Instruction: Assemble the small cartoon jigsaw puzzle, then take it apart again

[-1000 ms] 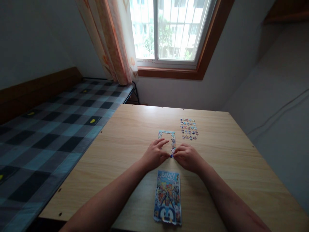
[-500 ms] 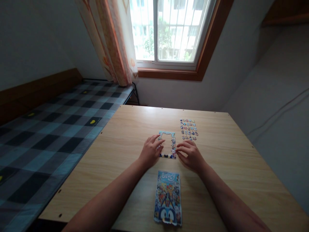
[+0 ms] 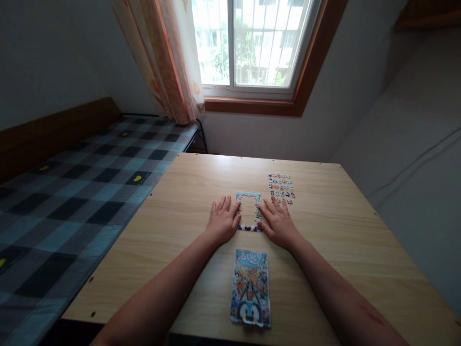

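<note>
A rectangular border of joined jigsaw puzzle pieces [image 3: 248, 228] lies on the wooden table, with bare tabletop inside it. My left hand [image 3: 222, 222] lies flat against its left side, fingers spread and covering part of that edge. Along the right side rests my right hand [image 3: 279, 222], also flat with fingers apart, its fingertips touching the border. Neither hand holds anything. Loose puzzle pieces [image 3: 281, 182] sit in several rows beyond my right hand, which hides a few of the nearest. Closer to me is a blue Bluey puzzle packet [image 3: 250, 288], lying flat between my forearms.
The light wooden table [image 3: 173, 283] has its far edge below a barred window [image 3: 262, 48]. A bed with a checked cover [image 3: 108, 192] runs along the left side. A patterned curtain [image 3: 169, 62] hangs near the bed's far end.
Both hands have flattened and spread along the border's sides. My right fingers were bent at its right edge before, and my left fingers reached over the frame. The view has tilted slightly.
</note>
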### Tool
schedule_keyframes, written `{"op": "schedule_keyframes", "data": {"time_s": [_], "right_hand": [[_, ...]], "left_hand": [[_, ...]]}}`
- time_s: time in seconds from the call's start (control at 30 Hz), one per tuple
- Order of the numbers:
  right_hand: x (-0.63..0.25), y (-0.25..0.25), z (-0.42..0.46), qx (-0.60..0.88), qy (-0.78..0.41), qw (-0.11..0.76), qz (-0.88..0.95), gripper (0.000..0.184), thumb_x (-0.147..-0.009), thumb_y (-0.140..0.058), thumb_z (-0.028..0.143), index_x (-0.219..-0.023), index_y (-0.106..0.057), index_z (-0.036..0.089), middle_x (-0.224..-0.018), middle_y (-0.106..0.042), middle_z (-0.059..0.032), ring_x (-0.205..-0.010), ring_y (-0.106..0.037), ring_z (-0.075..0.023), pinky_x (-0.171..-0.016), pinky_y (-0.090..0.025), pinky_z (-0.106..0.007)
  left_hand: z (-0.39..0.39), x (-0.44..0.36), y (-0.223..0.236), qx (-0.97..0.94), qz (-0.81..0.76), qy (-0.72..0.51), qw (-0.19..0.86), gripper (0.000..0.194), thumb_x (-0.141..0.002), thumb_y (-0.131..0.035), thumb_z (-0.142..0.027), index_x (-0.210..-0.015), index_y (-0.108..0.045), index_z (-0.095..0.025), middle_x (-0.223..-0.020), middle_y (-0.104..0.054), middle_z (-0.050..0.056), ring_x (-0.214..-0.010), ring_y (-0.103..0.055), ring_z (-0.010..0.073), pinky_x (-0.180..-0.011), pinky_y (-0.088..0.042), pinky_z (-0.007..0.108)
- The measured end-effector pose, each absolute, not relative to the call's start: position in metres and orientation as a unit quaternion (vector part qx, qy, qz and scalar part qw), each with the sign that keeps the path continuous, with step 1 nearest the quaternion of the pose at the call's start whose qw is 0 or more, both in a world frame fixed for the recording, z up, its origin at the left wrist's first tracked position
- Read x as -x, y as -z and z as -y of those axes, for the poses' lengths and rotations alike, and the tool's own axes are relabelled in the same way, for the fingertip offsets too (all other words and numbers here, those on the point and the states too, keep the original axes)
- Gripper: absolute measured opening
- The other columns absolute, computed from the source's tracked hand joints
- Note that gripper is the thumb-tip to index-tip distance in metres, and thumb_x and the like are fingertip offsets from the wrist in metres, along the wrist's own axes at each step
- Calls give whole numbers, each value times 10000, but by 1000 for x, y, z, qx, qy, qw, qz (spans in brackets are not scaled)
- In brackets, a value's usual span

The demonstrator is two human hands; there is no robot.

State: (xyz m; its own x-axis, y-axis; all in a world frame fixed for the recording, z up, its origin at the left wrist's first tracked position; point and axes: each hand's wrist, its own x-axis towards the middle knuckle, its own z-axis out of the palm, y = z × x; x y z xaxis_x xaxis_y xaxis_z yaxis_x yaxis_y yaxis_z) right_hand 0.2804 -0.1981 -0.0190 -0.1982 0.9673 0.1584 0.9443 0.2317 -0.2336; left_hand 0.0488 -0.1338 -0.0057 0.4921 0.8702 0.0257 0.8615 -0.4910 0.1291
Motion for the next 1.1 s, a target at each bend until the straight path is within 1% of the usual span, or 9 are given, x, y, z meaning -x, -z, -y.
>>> {"op": "schedule_keyframes", "data": {"time_s": [0.27, 0.4, 0.57, 0.73, 0.9, 1.1], "right_hand": [[-284, 16, 199, 604, -56, 163, 778, 500, -973, -492, 457, -1391, -585, 201, -1593, -394, -120, -1535, -169, -363, -1203, -135, -649], [-285, 16, 200, 603, -60, 180, 775, 488, -963, -510, 462, -1368, -601, 205, -1584, -409, -115, -1528, -193, -366, -1199, -147, -652], [-288, 18, 199, 608, -61, 198, 766, 555, -957, -507, 448, -1457, -513, 208, -1579, -419, -113, -1529, -202, -348, -1212, -132, -632], [-286, 21, 196, 614, -61, 183, 766, 637, -964, -477, 451, -1537, -407, 181, -1594, -392, -128, -1537, -175, -347, -1221, -107, -626], [-281, 21, 194, 630, -64, 145, 760, 665, -989, -422, 488, -1553, -377, 139, -1631, -320, -119, -1548, -121, -346, -1240, -49, -588], [-277, 21, 194, 641, -68, 117, 755, 662, -1013, -358, 511, -1564, -355, 142, -1645, -283, -119, -1556, -87, -327, -1236, 0, -580]], "left_hand": [[139, -49, 7, -864, -497, -63, 51, 525, -1003, -434, -433, -1498, -464, -262, -1635, -313, 129, -1518, -242, 302, -1229, -159, 547], [139, -48, 6, -867, -491, -62, 61, 521, -1002, -442, -428, -1494, -466, -259, -1634, -313, 130, -1516, -250, 301, -1229, -156, 552], [129, -44, 6, -856, -505, -82, 77, 547, -1014, -394, -445, -1520, -428, -240, -1626, -329, 134, -1511, -265, 294, -1228, -178, 534], [117, -42, 7, -830, -549, -70, 63, 568, -1025, -319, -459, -1524, -434, -212, -1616, -349, 145, -1507, -276, 299, -1222, -190, 532], [117, -45, 7, -832, -551, -54, 41, 580, -1025, -295, -491, -1532, -430, -244, -1631, -322, 133, -1511, -263, 311, -1217, -185, 542], [118, -46, 5, -833, -550, -47, 38, 577, -1021, -303, -514, -1536, -425, -284, -1635, -313, 133, -1515, -253, 322, -1209, -187, 555]]}}
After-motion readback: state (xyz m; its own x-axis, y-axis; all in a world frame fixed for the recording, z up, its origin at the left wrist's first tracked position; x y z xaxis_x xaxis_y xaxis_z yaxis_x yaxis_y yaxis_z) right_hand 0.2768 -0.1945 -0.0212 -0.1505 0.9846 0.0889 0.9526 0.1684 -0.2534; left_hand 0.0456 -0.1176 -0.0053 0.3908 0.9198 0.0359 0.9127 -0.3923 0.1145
